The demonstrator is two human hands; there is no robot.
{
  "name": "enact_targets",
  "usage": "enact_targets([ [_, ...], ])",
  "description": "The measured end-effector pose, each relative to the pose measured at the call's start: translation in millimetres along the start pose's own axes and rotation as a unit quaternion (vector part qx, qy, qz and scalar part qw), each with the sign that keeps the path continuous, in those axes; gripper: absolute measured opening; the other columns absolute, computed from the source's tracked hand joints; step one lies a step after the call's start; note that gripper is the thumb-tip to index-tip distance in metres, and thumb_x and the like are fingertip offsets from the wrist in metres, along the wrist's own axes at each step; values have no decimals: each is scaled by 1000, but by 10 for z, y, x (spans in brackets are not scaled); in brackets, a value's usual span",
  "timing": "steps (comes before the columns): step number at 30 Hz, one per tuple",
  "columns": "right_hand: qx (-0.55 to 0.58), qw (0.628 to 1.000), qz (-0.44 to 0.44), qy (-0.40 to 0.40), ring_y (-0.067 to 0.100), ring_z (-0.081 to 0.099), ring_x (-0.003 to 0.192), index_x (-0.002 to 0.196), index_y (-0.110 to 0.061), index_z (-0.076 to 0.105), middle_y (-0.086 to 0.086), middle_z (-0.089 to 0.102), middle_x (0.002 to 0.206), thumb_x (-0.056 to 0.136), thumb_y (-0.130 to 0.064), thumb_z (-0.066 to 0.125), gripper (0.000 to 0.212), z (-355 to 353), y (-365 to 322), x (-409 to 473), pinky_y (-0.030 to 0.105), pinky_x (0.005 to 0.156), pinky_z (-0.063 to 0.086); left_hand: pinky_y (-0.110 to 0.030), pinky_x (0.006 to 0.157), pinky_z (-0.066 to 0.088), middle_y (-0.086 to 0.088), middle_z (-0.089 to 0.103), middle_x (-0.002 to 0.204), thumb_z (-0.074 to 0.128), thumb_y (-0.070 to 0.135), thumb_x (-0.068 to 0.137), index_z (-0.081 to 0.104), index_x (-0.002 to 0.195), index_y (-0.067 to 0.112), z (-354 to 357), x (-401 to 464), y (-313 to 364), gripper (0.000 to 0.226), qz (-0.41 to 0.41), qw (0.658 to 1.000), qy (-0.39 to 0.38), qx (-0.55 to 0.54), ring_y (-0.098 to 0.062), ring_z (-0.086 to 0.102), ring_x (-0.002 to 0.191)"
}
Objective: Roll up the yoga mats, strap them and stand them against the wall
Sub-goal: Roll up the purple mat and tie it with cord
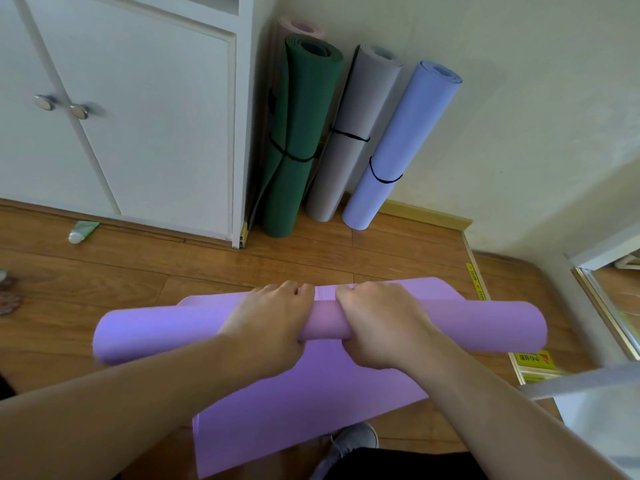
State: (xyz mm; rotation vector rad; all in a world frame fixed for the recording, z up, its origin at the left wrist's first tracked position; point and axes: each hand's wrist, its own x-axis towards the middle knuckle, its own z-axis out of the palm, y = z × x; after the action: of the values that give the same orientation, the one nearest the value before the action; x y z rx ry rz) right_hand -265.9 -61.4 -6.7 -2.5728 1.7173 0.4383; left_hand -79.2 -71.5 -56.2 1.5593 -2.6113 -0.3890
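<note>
Both hands, left [273, 323] and right [377, 327], curl their fingers round the purple mat [145, 336], whose roll may skew if one side leads.

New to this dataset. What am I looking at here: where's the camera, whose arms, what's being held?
There is no robot here. One wide-angle camera sits on a person's head and looks forward and down, so the two bare arms coming in from the bottom are the wearer's own. The left hand and right hand both curl over a partly rolled purple foam yoga mat that lies on the wooden floor; a flat stretch of it shows on either side of the roll. Against the cream wall stand rolled mats that are already done: a dark green one, a grey one and a pale blue one, each tied with a black cord. A pink roll peeks out behind them. A white cabinet stands to their left.
</note>
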Motion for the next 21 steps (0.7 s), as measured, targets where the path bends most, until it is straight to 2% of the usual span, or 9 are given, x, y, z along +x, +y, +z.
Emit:
enact_targets([
  [2, 13, 1000, 9, -15, 30, 63, 83, 97, -22, 51, -1, 62, 90, 80, -23, 63, 21, -9, -7, 9, 39, 66, 51, -34, 85, 49, 6, 61, 114, 65, 30, 88, 51, 116, 25, 41, 3, 5, 32, 3, 1000, 19, 19, -21, 63, 104],
  [4, 16, 1000, 7, -4, 29, 62, 84, 100, -22, 49, -3, 55, 87, 80, -23, 64, 25, -4, -32, 7, 39, 65, 47, -32, 81, 52, 6, 62, 112, 67, 24, 87, 53, 114, 24, 16, 31, -15, 31, -16, 1000, -14, -15, -19, 63, 100],
  [6, 4, 999, -11, 38, 28, 63, 92, 104, -24, 44, -5, 56, 95, 80, -25, 69, 35, 7, -52, -11, 37, 66, 39, -34, 78, 58, 7, 64, 106, 69, 23, 85, 58, 112, 26, -40, 80, -65, 30, -28, 997, -59, -49, -17, 65, 93],
  [9, -42, 996, -23, 71, 26, 64, 101, 112, -24, 46, -4, 63, 107, 77, -38, 82, 52, 4, -58, -20, 38, 71, 38, -38, 73, 63, 9, 68, 95, 72, 30, 78, 63, 105, 28, -129, 134, -121, 28, -28, 990, -107, -83, -17, 68, 82],
  [11, -30, 998, -14, 58, 28, 66, 100, 106, -23, 42, -2, 65, 105, 83, -33, 78, 44, -10, -74, -19, 37, 68, 36, -37, 72, 63, 9, 67, 94, 72, 32, 78, 62, 104, 28, -144, 112, -102, 28, -26, 990, -116, -78, -16, 67, 81],
  [13, -18, 999, -3, 33, 30, 67, 95, 99, -22, 39, 1, 65, 102, 85, -23, 68, 32, -10, -68, -7, 37, 66, 36, -32, 74, 57, 11, 64, 102, 71, 30, 80, 57, 109, 27, -112, 60, -48, 32, -25, 996, -77, -46, -16, 66, 90],
  [15, -5, 1000, 3, 14, 31, 67, 91, 98, -21, 46, 2, 66, 99, 82, -25, 66, 25, -19, -52, 8, 37, 65, 40, -29, 76, 47, 9, 61, 112, 68, 28, 85, 51, 115, 26, -29, 18, 15, 35, 2, 1000, -5, 12, -18, 62, 101],
  [17, 4, 1000, 4, 10, 31, 67, 91, 101, -22, 50, 1, 66, 98, 81, -28, 66, 26, -20, -45, 13, 38, 65, 41, -30, 74, 44, 8, 62, 113, 66, 25, 87, 48, 115, 25, -2, 12, 40, 34, 3, 1000, 16, 19, -19, 63, 103],
  [21, -24, 997, -14, 67, 27, 63, 105, 112, -25, 45, -4, 63, 109, 80, -37, 77, 47, -7, -59, -1, 39, 74, 41, -33, 72, 59, 9, 66, 100, 73, 31, 79, 59, 110, 28, -87, 123, -86, 35, -34, 993, -88, -74, -16, 67, 87],
])
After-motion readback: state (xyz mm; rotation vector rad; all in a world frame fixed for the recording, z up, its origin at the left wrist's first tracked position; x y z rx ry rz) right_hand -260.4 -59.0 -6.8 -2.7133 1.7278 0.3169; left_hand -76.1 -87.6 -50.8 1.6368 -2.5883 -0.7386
